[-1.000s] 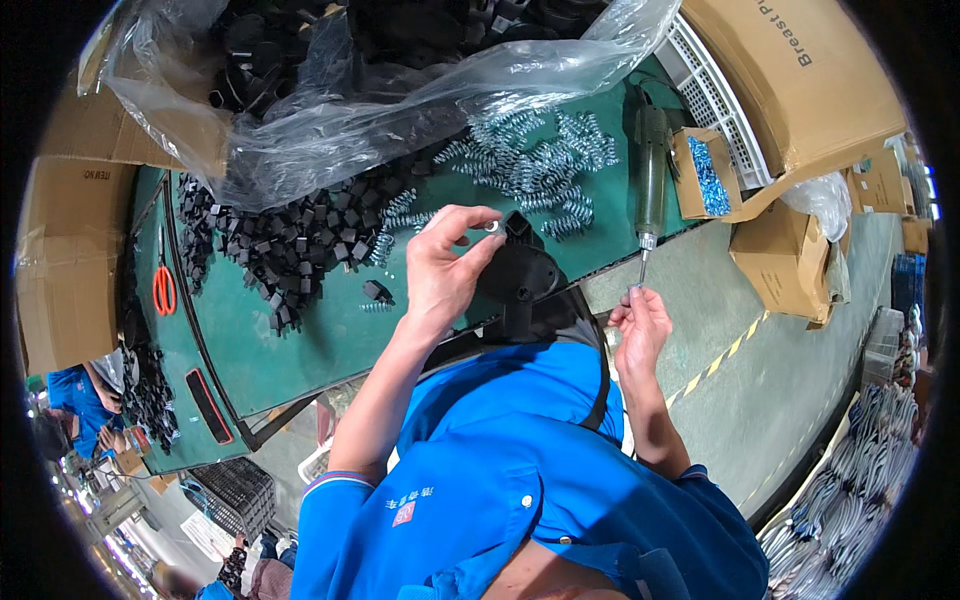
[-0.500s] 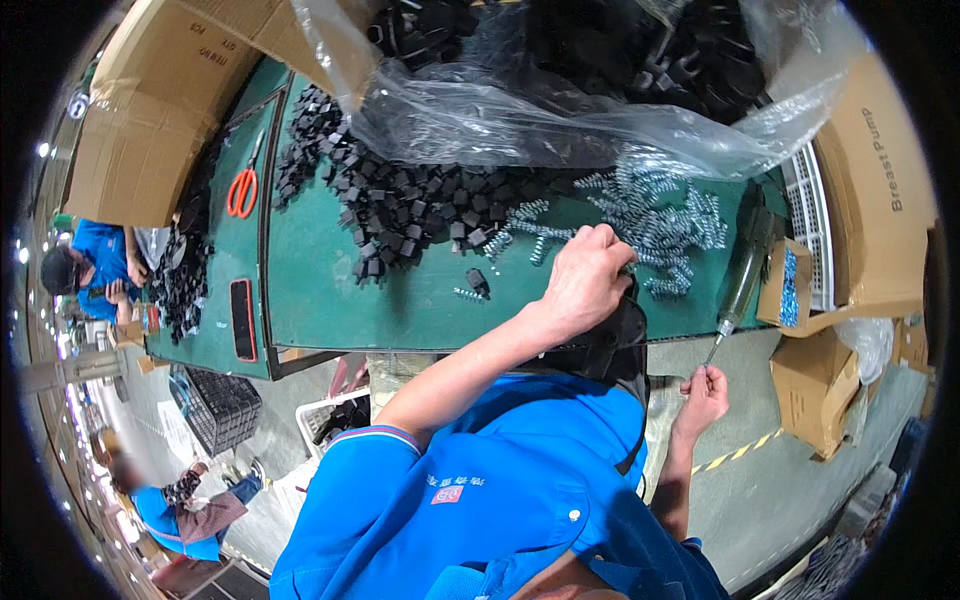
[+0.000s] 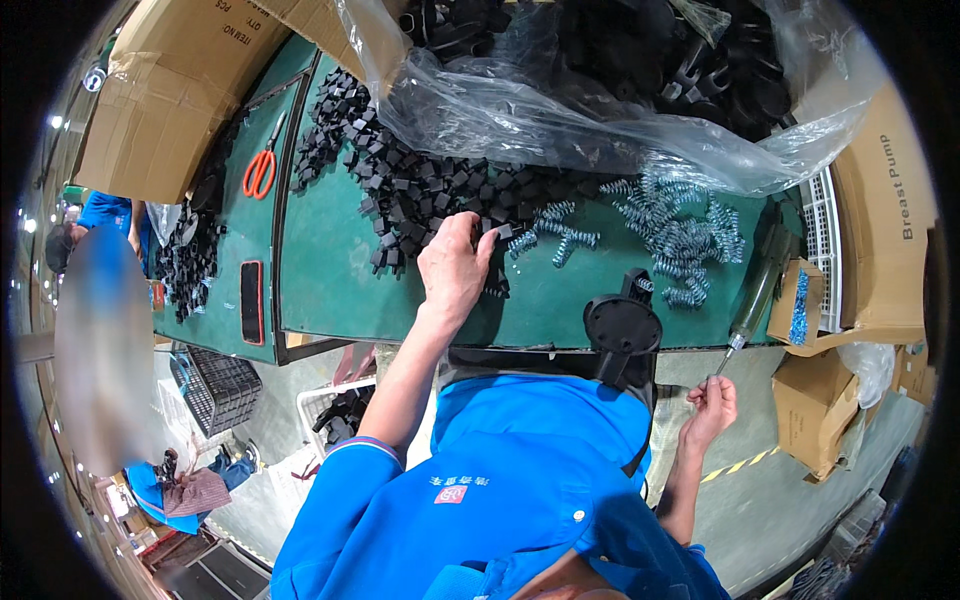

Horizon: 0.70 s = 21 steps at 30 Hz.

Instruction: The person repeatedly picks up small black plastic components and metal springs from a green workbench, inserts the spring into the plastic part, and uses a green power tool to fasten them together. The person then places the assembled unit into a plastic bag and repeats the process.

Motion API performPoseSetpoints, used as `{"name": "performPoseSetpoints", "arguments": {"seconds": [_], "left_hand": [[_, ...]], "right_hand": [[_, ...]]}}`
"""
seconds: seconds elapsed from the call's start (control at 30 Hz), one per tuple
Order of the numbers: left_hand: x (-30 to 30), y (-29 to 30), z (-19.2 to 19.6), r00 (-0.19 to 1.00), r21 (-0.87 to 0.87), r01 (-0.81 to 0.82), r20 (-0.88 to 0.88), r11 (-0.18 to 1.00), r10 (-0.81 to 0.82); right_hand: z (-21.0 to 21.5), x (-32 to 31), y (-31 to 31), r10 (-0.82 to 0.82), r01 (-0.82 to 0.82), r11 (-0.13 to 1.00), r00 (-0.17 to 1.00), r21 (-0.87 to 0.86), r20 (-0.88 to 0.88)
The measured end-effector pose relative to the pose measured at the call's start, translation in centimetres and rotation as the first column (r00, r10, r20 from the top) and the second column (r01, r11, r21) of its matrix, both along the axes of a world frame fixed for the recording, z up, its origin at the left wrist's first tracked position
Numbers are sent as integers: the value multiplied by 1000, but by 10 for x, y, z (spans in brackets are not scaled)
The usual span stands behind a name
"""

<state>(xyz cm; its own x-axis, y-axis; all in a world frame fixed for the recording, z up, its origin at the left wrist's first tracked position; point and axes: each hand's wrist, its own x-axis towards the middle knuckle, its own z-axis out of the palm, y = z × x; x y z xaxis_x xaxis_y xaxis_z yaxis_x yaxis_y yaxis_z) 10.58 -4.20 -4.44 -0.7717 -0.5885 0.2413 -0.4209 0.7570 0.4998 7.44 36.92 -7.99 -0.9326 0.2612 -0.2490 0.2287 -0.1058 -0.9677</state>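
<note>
My left hand [image 3: 455,268] reaches over the near edge of a pile of small black blocks [image 3: 410,190]. Its thumb stands apart from the bent fingers, and I see nothing between them. Low on the right, my right hand [image 3: 710,408] pinches the thin metal shaft of a dark green screwdriver-like tool [image 3: 757,300]. A round black plastic part [image 3: 622,326] sits at the table's front edge, with a coil spring [image 3: 644,286] in its upper arm. Loose metal springs [image 3: 675,232] lie heaped to the right of the blocks. Another black block lies partly hidden beside my left hand.
Clear plastic sheeting [image 3: 560,130] lines an open carton of black parts at the back. Orange-handled scissors [image 3: 260,174] and a phone [image 3: 252,302] lie on the left table. A small carton [image 3: 790,300] stands right of the tool. Other people are at the far left.
My left hand has moved left from the round black part to the block pile. That part, mostly hidden before, now shows with a spring in it. My right hand stays at the shaft.
</note>
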Motion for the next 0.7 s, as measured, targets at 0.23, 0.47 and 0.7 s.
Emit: {"name": "performPoseSetpoints", "arguments": {"seconds": [0.23, 0.47, 0.7], "left_hand": [[3, 5, 7, 976, 352, 12, -209, 936, 66], [24, 51, 39, 863, 807, 402, -493, 433, 116], [18, 92, 50, 922, 933, 348, -359, -95, -145]], "right_hand": [[11, 1, 10, 4, -3, 992, 1000, 124, -4], [78, -19, -26, 159, -98, 973, 939, 208, -304], [134, -52, -120, 831, -761, 549, 452, 347, -324]]}}
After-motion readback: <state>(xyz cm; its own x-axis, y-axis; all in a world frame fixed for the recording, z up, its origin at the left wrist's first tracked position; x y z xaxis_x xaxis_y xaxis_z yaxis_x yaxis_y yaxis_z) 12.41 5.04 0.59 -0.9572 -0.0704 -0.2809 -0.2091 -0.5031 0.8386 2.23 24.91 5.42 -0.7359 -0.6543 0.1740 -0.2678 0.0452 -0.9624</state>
